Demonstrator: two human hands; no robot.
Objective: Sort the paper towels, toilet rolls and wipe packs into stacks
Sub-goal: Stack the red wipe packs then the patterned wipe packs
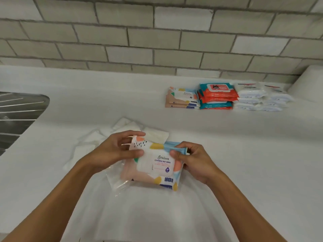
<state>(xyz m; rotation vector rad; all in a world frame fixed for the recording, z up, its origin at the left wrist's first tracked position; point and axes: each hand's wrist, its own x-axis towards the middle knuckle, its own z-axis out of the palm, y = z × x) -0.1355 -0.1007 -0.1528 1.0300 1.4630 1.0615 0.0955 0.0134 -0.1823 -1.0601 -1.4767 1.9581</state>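
Both hands, left hand (115, 151) & right hand (192, 159), are clamping fingers on soft, slick wipe pack (157, 165); prob squishy w/ some weight, best gripping short ends

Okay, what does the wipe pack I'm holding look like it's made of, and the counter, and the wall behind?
Wipe pack: soft printed plastic film, likely; it creases under the fingers and has a slight sheen. Counter: smooth white matte surface, perhaps laminate or solid surface; unclear. Wall: pale grey bricks or brick-shaped tiles with darker joints.
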